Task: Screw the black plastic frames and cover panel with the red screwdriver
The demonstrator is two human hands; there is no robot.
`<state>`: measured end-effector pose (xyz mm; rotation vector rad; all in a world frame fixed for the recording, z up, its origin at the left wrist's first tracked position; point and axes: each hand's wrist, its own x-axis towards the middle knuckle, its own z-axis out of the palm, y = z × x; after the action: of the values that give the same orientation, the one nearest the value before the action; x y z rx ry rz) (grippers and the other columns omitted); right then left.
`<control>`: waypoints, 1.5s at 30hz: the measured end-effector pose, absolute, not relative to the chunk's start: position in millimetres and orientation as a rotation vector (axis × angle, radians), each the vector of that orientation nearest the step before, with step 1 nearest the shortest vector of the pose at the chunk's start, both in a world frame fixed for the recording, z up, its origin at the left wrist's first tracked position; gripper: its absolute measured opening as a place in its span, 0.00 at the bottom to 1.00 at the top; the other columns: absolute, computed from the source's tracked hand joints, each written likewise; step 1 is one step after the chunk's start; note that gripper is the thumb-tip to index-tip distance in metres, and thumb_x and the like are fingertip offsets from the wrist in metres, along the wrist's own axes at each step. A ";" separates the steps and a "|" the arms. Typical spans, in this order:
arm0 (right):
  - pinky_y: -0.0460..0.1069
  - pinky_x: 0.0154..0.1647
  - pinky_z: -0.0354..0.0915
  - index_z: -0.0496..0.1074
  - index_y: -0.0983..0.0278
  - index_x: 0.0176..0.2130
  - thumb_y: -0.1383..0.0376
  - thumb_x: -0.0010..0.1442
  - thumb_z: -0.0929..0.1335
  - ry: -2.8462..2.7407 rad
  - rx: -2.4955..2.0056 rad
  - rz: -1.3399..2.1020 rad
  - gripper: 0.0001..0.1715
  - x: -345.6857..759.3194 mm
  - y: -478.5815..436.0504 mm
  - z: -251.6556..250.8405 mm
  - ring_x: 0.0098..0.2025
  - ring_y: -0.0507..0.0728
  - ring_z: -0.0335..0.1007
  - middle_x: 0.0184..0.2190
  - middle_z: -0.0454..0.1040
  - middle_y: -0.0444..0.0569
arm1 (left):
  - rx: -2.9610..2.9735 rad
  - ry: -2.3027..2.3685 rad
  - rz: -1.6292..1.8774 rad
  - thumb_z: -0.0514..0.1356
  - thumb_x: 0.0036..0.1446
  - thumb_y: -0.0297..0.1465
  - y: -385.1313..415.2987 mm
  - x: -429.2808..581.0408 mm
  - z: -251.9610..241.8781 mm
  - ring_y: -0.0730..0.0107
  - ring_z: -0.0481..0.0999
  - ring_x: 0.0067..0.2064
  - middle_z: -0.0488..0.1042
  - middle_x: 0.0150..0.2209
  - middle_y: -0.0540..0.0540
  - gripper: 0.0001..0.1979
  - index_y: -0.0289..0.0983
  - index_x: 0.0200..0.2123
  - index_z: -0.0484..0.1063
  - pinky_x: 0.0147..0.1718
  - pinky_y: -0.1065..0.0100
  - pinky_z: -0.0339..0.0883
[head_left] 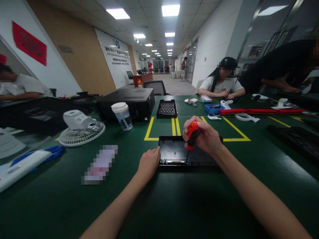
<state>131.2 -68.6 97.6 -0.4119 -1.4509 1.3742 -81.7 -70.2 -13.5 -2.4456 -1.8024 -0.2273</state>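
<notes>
A flat black plastic panel point(171, 146) with a raised rim lies on the green table in front of me. My left hand point(149, 161) grips its left edge, fingers bent against the rim. In my right hand point(205, 136) is a screwdriver point(193, 132) with a red and black handle. Its thin shaft points down, nearly upright, into the panel near the front rim. A narrow pale metallic strip point(175, 162) runs along that rim, just left of the shaft. My right hand and forearm hide part of the panel's right side, and whether the tip sits on a screw cannot be seen.
Behind the panel stand a black tray point(167, 109), a large black case point(127, 99) and a lidded cup point(122, 115). To the left are a white fan point(82, 129) and a blurred-out flat object point(101, 164). A blue bin point(213, 108) sits back right; people work around the table.
</notes>
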 end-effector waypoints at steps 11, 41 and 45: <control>0.51 0.28 0.64 0.61 0.64 0.33 0.62 0.54 0.60 -1.459 -0.426 1.396 0.08 136.8 -66.9 98.9 0.26 0.52 0.66 0.29 0.67 0.46 | -2.450 -1.787 -0.256 0.43 0.62 0.32 -70.7 -82.1 -12.7 0.65 0.72 0.44 0.73 0.45 0.41 0.20 0.34 0.55 0.60 0.41 0.66 0.65; 0.47 0.30 0.63 0.61 0.63 0.29 0.62 0.54 0.66 -1.639 -0.569 0.943 0.09 144.4 -61.5 97.4 0.29 0.51 0.64 0.29 0.66 0.45 | -2.451 -1.782 -0.267 0.42 0.62 0.33 -69.3 -81.8 -15.1 0.65 0.72 0.44 0.73 0.45 0.41 0.20 0.34 0.55 0.60 0.41 0.66 0.64; 0.47 0.28 0.61 0.61 0.63 0.30 0.62 0.55 0.66 -1.664 -0.599 0.886 0.09 144.7 -62.4 97.8 0.28 0.51 0.63 0.29 0.66 0.45 | -2.446 -1.793 -0.267 0.43 0.62 0.32 -69.0 -81.9 -15.6 0.66 0.71 0.44 0.72 0.46 0.41 0.20 0.35 0.55 0.60 0.41 0.66 0.64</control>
<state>144.7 -62.4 97.8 -0.5987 -1.6635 0.8857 -81.9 -69.0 -15.6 -2.4462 -1.7929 -0.2669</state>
